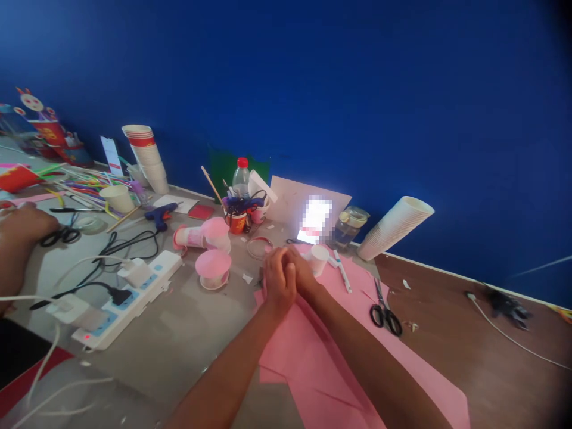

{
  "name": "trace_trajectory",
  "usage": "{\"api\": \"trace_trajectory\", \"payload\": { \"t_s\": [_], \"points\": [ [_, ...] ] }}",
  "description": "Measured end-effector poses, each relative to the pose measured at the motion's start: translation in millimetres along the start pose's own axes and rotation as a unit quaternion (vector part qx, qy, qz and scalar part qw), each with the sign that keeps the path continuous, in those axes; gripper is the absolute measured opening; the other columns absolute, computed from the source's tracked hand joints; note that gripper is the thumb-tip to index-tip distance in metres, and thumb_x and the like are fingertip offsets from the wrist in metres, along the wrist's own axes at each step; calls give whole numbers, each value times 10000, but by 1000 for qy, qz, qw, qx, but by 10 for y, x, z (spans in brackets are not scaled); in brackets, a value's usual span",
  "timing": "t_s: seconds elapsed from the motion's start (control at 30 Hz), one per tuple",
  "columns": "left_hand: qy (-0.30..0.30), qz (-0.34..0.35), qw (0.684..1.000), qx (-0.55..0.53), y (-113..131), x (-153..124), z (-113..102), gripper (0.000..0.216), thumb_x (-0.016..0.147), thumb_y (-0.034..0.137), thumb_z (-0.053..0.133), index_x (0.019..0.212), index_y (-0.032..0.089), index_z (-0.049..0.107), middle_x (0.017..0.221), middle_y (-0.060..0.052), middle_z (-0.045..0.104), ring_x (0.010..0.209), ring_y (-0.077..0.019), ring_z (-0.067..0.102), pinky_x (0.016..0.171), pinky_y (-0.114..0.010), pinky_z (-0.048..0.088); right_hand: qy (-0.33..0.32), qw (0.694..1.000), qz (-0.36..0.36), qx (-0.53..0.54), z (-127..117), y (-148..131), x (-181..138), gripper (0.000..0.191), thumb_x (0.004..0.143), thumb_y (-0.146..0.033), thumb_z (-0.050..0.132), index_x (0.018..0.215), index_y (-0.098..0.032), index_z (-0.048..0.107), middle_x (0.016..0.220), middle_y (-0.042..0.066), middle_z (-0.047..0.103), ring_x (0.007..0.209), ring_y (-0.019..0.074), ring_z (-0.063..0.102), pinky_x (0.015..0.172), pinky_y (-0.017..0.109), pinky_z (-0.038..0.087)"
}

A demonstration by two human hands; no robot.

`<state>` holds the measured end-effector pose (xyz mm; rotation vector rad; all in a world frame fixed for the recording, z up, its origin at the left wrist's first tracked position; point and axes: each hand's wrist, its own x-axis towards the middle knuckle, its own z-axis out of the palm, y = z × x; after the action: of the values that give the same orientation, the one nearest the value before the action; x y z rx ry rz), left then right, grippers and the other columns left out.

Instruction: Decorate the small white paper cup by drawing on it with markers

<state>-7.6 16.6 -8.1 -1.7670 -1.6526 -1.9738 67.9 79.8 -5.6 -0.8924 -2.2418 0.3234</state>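
Note:
My left hand (277,280) and my right hand (300,273) are pressed together, fingers closed around each other. Whatever lies between them, if anything, is hidden. They are above the far-left part of the large pink paper (322,381). A white paper cup (318,260) lies just right of my right hand, with a white pen-like stick (343,271) beyond it. Black-handled scissors (385,316) rest on the paper's right edge. Left of my hands are a pink-topped paper cup piece (213,268) and a roll of clear tape (260,247).
A co-worker's hand (27,229) is at the far left. A white power strip (129,301) with cables, a blue glue gun (161,214) and colourful sticks (96,187) occupy the left side. A lit phone (315,217), a glass jar (351,226) and stacked paper cups (395,227) stand behind.

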Motion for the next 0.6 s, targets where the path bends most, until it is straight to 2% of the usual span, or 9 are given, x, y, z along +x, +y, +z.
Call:
{"api": "trace_trajectory", "payload": {
  "t_s": [0.07,0.1,0.23,0.37,0.5,0.6],
  "points": [
    [42,-30,999,-2,-53,14,8,370,944,277,398,1290,153,449,1241,-179,550,1187,-258,498,1027,-477,388,47,999,17,19,-99,16,86,162,900,-162,409,952,-201,558,955,86,590,890,213,586,757,359,519],
    [45,-50,998,-1,-77,13,17,374,945,278,402,1294,151,448,1254,-185,540,1198,-259,490,1034,-474,381,67,997,23,30,-141,8,118,160,895,-158,410,951,-196,555,963,93,594,913,215,588,781,367,517],
    [12,-74,997,4,-146,-26,72,407,918,291,459,1301,153,441,1287,-194,516,1236,-284,466,1054,-500,362,123,986,61,94,-269,-118,159,103,869,-185,450,926,-203,534,898,64,601,795,179,603,699,325,521],
    [-30,-79,996,11,-170,-42,88,389,897,260,479,1272,158,469,1263,-181,546,1232,-290,471,1049,-502,359,155,922,162,316,-385,-285,119,94,820,-209,502,912,-221,484,670,-36,565,583,135,572,580,279,497],
    [-77,-98,992,-11,-150,-14,72,252,889,234,472,1112,178,574,1054,-122,644,1053,-270,551,966,-485,409,194,872,217,394,-474,-349,86,103,784,-208,535,874,-223,487,600,-74,534,506,101,519,534,244,459],
    [-80,-125,987,-53,-121,-7,78,184,897,245,467,1011,198,604,902,-75,655,889,-227,589,886,-426,455,205,846,223,438,-483,-313,70,95,777,-205,526,868,-220,500,597,-75,515,485,90,503,519,231,446]
  ]
}}
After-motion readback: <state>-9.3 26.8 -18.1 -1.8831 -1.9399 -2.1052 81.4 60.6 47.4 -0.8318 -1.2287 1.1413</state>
